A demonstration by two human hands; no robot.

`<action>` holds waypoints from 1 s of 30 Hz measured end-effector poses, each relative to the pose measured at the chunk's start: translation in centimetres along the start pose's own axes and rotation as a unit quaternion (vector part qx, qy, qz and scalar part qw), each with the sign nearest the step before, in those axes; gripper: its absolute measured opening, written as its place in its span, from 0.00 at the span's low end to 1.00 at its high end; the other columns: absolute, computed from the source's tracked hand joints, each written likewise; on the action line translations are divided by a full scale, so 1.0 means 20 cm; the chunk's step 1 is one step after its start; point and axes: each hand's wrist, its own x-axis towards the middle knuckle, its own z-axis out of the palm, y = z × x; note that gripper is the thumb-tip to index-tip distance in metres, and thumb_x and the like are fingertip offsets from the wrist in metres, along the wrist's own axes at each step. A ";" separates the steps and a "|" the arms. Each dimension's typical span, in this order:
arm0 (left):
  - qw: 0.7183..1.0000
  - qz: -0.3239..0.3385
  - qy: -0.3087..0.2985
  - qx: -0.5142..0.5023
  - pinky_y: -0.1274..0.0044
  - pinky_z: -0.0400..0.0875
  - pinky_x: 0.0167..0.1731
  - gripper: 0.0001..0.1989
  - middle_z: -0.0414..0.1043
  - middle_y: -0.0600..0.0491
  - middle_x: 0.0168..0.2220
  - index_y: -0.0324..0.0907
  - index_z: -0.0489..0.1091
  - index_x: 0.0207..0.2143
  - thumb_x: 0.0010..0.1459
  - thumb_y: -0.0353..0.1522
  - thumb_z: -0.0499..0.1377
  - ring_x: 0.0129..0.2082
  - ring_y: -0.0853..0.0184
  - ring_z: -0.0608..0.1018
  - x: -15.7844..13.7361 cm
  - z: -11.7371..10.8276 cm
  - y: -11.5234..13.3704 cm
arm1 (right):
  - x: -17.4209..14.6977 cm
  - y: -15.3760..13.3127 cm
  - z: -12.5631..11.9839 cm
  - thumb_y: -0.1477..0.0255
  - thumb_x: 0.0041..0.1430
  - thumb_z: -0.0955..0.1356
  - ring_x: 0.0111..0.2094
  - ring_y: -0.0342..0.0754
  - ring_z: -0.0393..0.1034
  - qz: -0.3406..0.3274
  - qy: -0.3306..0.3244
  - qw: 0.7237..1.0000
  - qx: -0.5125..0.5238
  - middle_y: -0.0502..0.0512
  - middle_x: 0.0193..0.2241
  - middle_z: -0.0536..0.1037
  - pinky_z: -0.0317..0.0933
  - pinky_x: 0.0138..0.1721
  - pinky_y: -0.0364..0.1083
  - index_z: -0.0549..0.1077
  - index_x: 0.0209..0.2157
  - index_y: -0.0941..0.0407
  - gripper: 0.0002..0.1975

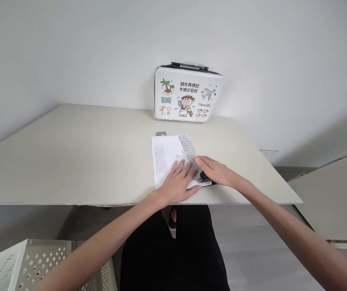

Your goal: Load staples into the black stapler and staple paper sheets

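My left hand (177, 184) lies flat with spread fingers on a stack of printed paper sheets (164, 155) near the table's front edge. The sheets have a white left part and a dense grey printed band on the right. At the lower right corner of the sheets is a black stapler (203, 176), mostly hidden under my right hand (214, 169). The fingers of that hand are together and curve over the stapler's top. Just beyond the paper's upper left edge lie several small strips of staples (160, 133).
A white case (173, 93) with cartoon prints and a black handle leans against the wall at the back of the pale table (85, 161). White perforated baskets (44, 254) stand below at the left. A wall socket (269, 153) is at the right.
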 end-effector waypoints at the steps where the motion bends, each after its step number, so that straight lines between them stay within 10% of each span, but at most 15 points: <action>1: 1.000 -0.001 -0.002 0.001 0.52 0.36 0.74 0.39 0.40 0.43 0.78 0.41 0.51 0.75 0.72 0.55 0.45 0.77 0.45 0.41 0.00 0.00 0.00 | 0.00 0.00 0.00 0.49 0.75 0.50 0.65 0.57 0.67 -0.001 -0.004 1.000 -0.007 0.52 0.65 0.73 0.63 0.63 0.55 0.70 0.62 0.45 0.31; 30: 0.999 0.009 0.040 0.012 0.52 0.38 0.74 0.38 0.44 0.44 0.78 0.44 0.49 0.75 0.72 0.54 0.46 0.77 0.46 0.46 0.00 0.04 0.00 | 0.01 -0.02 0.02 0.56 0.76 0.50 0.67 0.55 0.65 -0.017 -0.016 0.997 -0.072 0.49 0.67 0.70 0.64 0.63 0.57 0.69 0.62 0.44 0.26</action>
